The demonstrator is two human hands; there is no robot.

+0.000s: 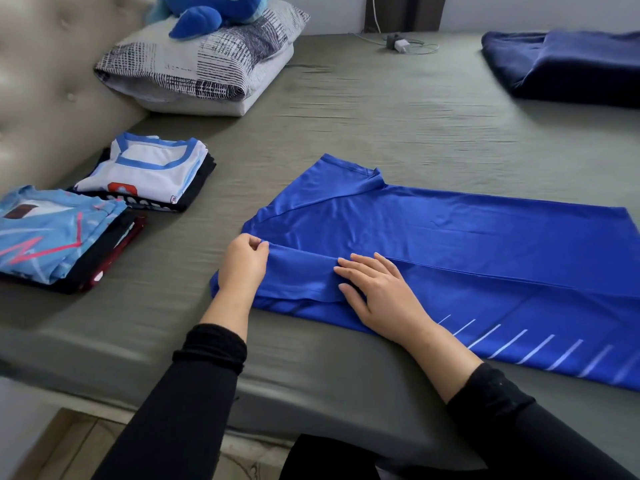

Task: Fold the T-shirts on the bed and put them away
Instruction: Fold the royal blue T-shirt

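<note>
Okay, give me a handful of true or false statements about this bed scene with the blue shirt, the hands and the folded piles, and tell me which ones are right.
1. The left hand pinches the folded sleeve of the blue T-shirt. True.
2. The right hand is lifted clear of the shirt. False: it lies flat on the fabric, fingers straight.
3. Two stacks of folded shirts sit to the left, one topped by a white shirt, one by a light blue shirt. True.
4. The blue plush toy lies on the blue T-shirt. False: it sits on the pillow.
5. A dark navy folded cloth lies at the far right of the bed. True.
</note>
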